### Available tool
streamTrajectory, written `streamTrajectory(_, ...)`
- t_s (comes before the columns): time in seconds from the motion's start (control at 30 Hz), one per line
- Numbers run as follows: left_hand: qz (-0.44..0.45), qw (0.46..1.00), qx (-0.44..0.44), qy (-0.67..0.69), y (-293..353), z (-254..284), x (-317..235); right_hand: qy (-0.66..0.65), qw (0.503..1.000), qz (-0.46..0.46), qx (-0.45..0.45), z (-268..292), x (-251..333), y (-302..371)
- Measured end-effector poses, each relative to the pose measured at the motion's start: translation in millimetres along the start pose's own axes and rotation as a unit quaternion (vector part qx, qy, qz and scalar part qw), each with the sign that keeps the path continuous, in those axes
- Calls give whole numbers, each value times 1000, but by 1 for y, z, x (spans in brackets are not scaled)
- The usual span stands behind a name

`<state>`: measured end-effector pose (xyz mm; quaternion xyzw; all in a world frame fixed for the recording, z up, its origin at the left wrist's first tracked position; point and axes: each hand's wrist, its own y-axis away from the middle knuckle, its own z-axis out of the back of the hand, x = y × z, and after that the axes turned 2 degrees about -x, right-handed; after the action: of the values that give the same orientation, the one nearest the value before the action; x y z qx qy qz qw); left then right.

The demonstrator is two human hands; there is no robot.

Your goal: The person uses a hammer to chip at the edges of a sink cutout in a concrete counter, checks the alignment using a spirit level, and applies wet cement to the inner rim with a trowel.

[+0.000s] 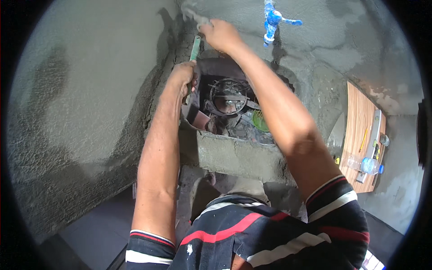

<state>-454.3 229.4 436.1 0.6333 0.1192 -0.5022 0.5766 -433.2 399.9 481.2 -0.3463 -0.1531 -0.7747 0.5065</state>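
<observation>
My left hand (182,76) is closed around a flat green tool handle (195,48) with a hole at its upper end. The tool's other end is mostly hidden by the hand. Farther up, at the corner where two cement walls meet, my right hand (221,36) is closed on a pale grey, lumpy thing (196,19); its kind does not show. Below both hands lies a dark rectangular recess in a cemented ledge (234,153). Inside are a round metal ring (228,96), rubble and a green round piece (259,120), partly covered by my right forearm.
A blue tap (272,22) juts from the far wall, right of my right hand. On the right, a wood-grain board (357,112) carries a yellow pencil (362,140), a spirit level (375,130) and a plastic bottle (370,166). A rough cement wall (94,90) rises at left.
</observation>
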Motion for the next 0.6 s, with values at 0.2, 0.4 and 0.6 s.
streamTrajectory(0.2, -40, 999, 21, 7, -9, -21, 6, 9, 999, 27, -43, -28, -62, 14)
streamTrajectory(0.4, -55, 998, -19, 37, -3, -32, 24, 23, 998, -44, -26, -4, -53, 30)
streamTrajectory(0.6, 41, 981, 2, 189, -8, -47, 12, -10, 1000, 0, -7, 31, -41, 51)
